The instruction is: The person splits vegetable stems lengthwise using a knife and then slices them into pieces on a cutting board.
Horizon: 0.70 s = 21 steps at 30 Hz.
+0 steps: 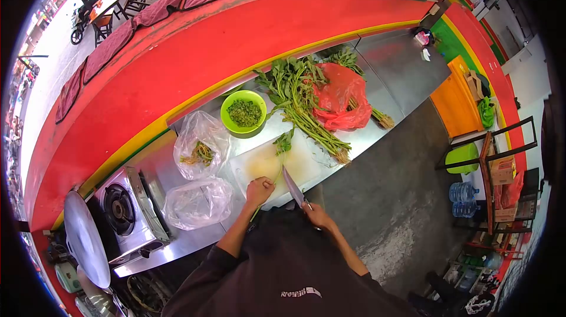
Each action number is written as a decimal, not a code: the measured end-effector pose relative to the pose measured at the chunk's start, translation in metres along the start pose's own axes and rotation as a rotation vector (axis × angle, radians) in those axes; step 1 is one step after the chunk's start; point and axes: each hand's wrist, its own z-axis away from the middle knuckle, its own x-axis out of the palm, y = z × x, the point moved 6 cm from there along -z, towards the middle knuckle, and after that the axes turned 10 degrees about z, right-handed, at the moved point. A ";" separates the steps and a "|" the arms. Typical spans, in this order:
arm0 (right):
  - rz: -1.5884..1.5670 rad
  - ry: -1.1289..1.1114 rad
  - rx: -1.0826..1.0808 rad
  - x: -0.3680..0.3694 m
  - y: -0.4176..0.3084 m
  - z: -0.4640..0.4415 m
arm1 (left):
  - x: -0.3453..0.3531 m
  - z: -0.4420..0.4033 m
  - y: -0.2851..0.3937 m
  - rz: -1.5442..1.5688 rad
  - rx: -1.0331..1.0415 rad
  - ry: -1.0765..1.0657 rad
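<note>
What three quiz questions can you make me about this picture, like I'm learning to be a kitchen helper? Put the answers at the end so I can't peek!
1. Which grip has the kitchen knife in it?
2. True or false: the lime-green bowl is empty.
3. Pick one. What covers part of the big pile of leafy stems?
a) the gas stove
b) the red plastic bag
c) the water jugs

Key
1. The right grip.
2. False: chopped greens are inside.
3. b, the red plastic bag.
</note>
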 end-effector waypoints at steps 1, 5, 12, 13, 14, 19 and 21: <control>-0.105 -0.071 0.040 0.001 -0.003 0.001 | 0.001 0.000 -0.001 0.001 0.005 -0.001; -0.271 -0.216 0.224 -0.002 -0.003 0.008 | 0.000 -0.001 -0.001 0.005 -0.014 0.002; 0.139 0.072 -0.074 -0.001 -0.006 0.000 | 0.000 0.000 -0.001 0.016 0.014 -0.003; 0.184 0.125 -0.088 -0.001 -0.005 0.000 | 0.001 -0.001 -0.002 0.038 0.026 -0.012; 0.184 0.127 -0.087 0.002 -0.003 0.000 | 0.000 -0.001 -0.004 0.038 0.027 -0.014; 0.245 0.106 0.044 0.005 0.003 -0.002 | -0.008 0.001 0.005 0.288 0.058 -0.058; 0.251 0.121 0.059 0.005 0.002 -0.001 | -0.010 0.002 0.005 0.290 0.047 -0.076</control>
